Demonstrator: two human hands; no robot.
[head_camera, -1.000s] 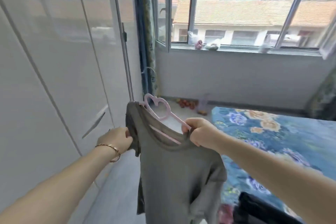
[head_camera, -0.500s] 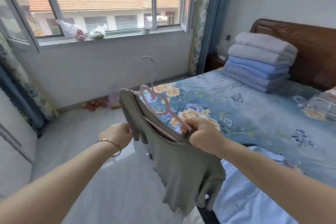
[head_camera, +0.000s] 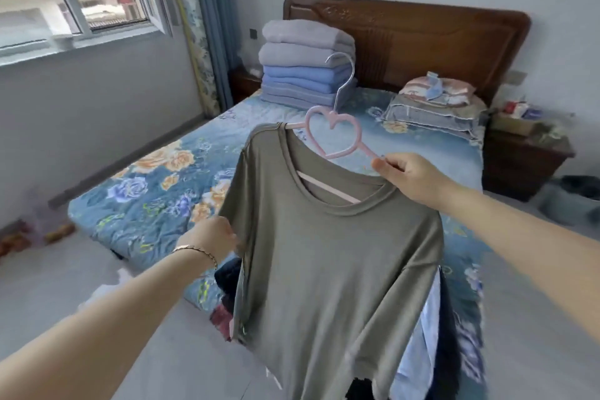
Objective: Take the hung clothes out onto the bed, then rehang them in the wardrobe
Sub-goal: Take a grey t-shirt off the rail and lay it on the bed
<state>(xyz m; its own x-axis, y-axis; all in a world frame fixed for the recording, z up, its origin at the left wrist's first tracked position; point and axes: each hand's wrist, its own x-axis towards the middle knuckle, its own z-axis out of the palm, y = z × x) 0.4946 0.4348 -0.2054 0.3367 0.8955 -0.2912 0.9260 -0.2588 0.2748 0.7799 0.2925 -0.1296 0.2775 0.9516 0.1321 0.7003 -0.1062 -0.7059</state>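
Observation:
An olive-grey T-shirt (head_camera: 331, 263) hangs on a pink hanger (head_camera: 334, 136) with a heart-shaped neck and a metal hook, held up in front of the bed (head_camera: 152, 185). My right hand (head_camera: 406, 172) pinches the hanger's right arm at the shirt's collar. My left hand (head_camera: 214, 237) grips the shirt's left sleeve edge. Behind the shirt, other clothes (head_camera: 435, 318) in dark and light blue lie on the bed's near edge, mostly hidden.
A stack of folded grey and blue blankets (head_camera: 305, 78) sits by the wooden headboard (head_camera: 422, 36), pillows (head_camera: 435, 107) to the right. A bedside table (head_camera: 526, 156) and a bin (head_camera: 571, 201) stand at right. The window (head_camera: 74, 3) is at left.
My view has swung right from the wardrobe and window to the bed. The shirt on its hanger came round with both hands and now faces me flat, over the bed's edge.

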